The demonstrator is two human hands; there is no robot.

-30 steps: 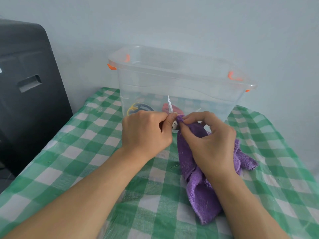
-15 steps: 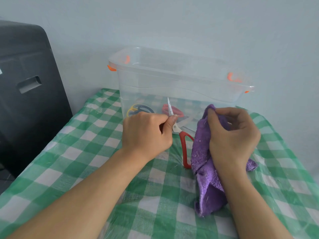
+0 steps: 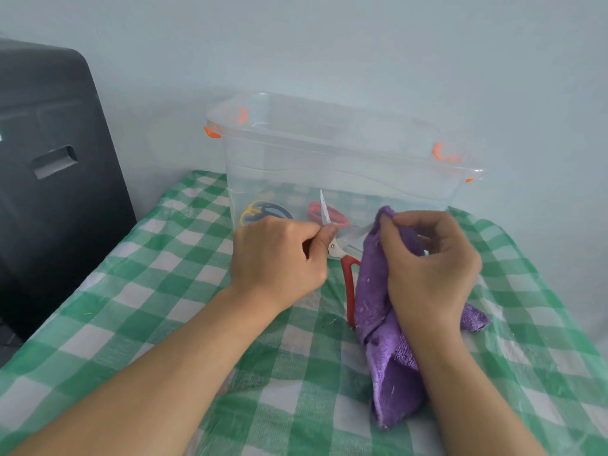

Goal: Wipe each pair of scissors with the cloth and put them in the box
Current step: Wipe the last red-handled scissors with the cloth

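Green-and-white checked cloth covers the table [image 3: 141, 291] we work at, pushed against a pale wall with a dark plastic cabinet [image 3: 56, 179] to our left. At the back stands a clear plastic box [image 3: 329, 166] with orange clips, and through its wall we make out scissors already inside: one pair with dark and yellow handles [image 3: 263, 210], another with red handles [image 3: 329, 213].

Our left hand [image 3: 279, 258] pinches the red-handled scissors [image 3: 347, 278] near the pivot, blades spread open, one pointing up in front of the box and the other angled right toward the cloth. One red handle loop hangs down toward the table. Our right hand [image 3: 431, 268] grips the purple cloth [image 3: 385, 324], fingers curled into a bunched fold held beside the blades, with the rest draped down onto the table.

The risk we see is the open blades: our left fingertips sit close to the edges, and a pinch at the pivot gives little control, so the scissors could twist or drop. Wiping along an edge through thin cloth could nick a finger, and the raised tip could catch the box wall as we lift it in.
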